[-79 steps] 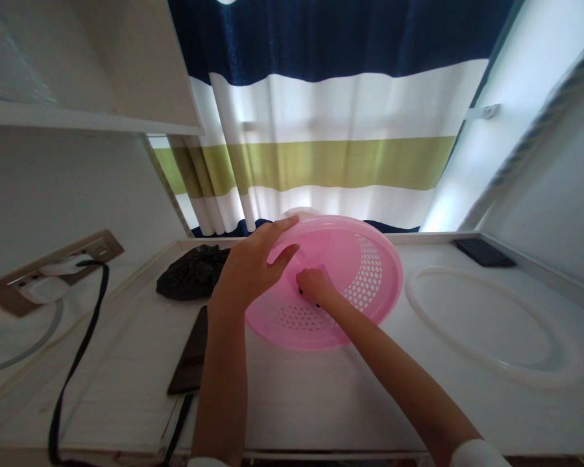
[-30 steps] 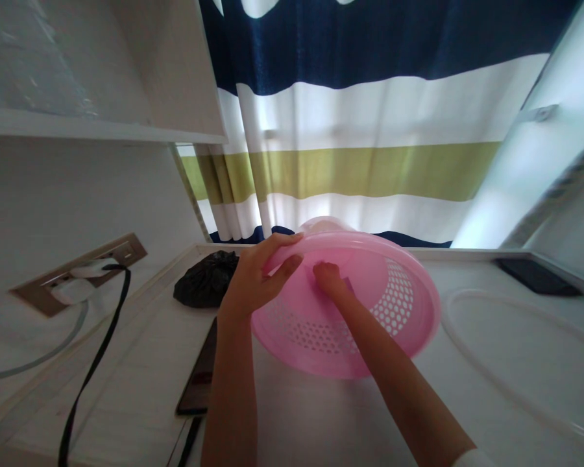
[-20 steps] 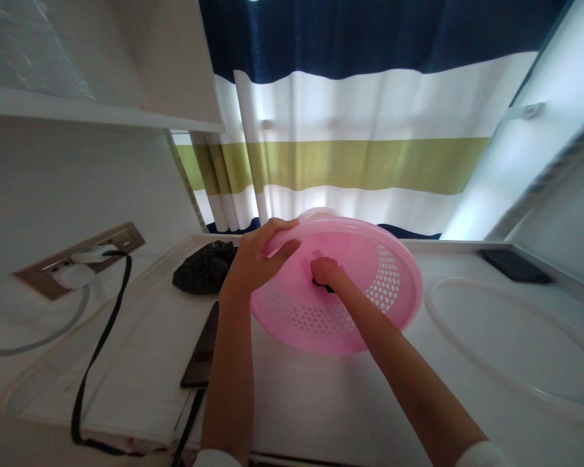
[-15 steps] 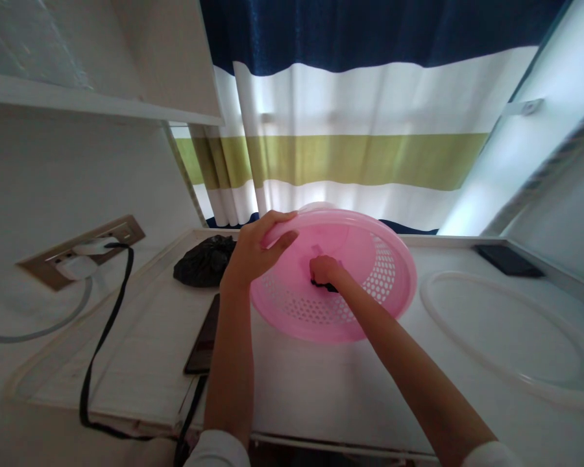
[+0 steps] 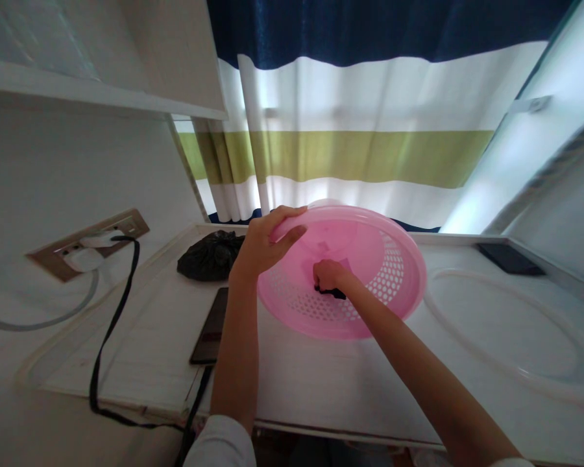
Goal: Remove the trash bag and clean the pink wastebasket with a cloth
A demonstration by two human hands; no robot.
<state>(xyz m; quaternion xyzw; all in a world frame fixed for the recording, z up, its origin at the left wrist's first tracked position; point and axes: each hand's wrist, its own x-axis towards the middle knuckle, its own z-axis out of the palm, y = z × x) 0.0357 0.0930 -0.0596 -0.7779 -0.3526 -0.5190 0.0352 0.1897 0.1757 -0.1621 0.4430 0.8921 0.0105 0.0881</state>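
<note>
Showing more now beneath right hand; black item.

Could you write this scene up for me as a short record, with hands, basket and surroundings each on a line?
left hand: on the rim of the pink basket
right hand: closed, inside the basket, at something small and black
basket: tilted, its opening toward the camera
left side: black bag, dark phone, wall socket
right side: translucent ring, dark flat object
behind: striped curtain
</note>
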